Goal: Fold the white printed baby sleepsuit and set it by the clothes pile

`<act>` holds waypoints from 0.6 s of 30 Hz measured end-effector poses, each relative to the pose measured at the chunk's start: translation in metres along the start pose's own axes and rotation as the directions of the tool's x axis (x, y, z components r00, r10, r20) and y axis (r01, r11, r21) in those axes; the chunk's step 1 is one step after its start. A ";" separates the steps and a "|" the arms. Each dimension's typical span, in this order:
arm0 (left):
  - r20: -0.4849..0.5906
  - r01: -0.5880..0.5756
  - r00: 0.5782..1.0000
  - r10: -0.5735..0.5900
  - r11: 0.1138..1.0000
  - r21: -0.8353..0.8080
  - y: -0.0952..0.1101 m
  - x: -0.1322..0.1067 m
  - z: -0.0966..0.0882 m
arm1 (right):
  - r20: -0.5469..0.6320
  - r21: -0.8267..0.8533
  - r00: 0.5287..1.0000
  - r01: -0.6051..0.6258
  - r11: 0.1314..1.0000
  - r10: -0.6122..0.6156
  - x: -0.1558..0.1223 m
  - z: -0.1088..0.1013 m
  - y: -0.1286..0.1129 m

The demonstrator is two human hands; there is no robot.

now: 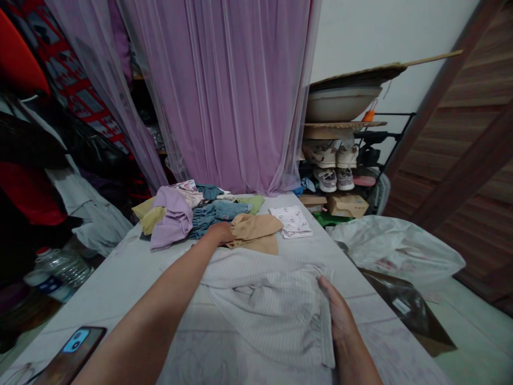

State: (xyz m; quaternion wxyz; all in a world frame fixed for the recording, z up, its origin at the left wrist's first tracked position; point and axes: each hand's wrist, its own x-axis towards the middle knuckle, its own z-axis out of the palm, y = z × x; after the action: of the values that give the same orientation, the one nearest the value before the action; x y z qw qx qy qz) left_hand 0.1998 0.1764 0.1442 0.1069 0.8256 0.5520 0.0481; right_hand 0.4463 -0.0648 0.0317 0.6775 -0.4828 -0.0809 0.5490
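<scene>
My left hand (221,233) reaches forward and is closed at the left end of a tan garment (258,230), its fingertips partly hidden in the cloth. Nearer to me, a pale ribbed garment with thin stripes (272,299) lies spread and wrinkled. Its right edge is in my right hand (337,313), thumb on top and the other fingers mostly hidden. Beyond my left hand is a loose heap with a lilac garment (174,216), a blue denim piece (216,212) and a yellow cloth (154,218). Right of the tan garment lies a folded white printed cloth (292,220).
The pale tabletop (120,289) carries a phone (74,350) at front left. Plastic bottles (64,270) and hanging clothes stand to the left. Behind hangs a purple curtain (240,96). At right are a shoe rack (340,160), a plastic bag (401,248) and a wooden door (465,160).
</scene>
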 end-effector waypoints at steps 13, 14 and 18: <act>-0.585 0.303 0.795 -0.159 0.940 0.156 -0.024 0.021 -0.139 | -0.024 0.008 0.999 -0.043 0.999 0.043 0.002 -0.004 0.000; -0.548 0.339 0.812 -0.204 0.928 0.157 -0.032 0.021 -0.132 | -0.015 -0.007 0.999 -0.035 0.999 0.035 0.003 -0.005 0.001; -0.350 0.324 0.904 -0.244 0.926 0.191 -0.051 0.009 -0.073 | 0.007 -0.050 1.000 0.001 0.999 -0.001 0.004 -0.007 0.002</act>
State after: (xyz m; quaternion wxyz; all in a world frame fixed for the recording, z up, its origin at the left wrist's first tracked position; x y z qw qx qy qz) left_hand 0.1429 0.2130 0.2027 -0.0807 0.7235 0.6787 0.0965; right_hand 0.4509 -0.0654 0.0249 0.6652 -0.4974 -0.0971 0.5484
